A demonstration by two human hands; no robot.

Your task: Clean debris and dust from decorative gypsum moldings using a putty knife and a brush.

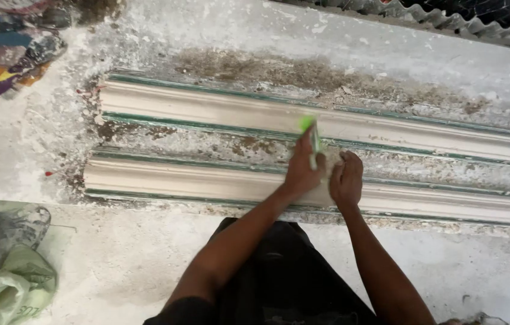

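Two long white mouldings lie side by side on the dusty floor in your head view, their long axes running left to right and tilting slightly down toward the right; the far moulding sits above, the near moulding directly in front of your knees. Both hands rest on the near one, close together around its middle; so the work lies right under them, with most of its bare length stretching off to your left and right. Your left hand is closed around a green tool, which stands nearly crosswise to the moulding, its green tip reaching up over the gap toward the far piece. Your right hand is curled, fingers bent down onto the near moulding just beside the left; whether it grips anything you cannot tell. Off at the left edge a pale green sack slumps on the floor; a paint-stained board lies at the top left corner.
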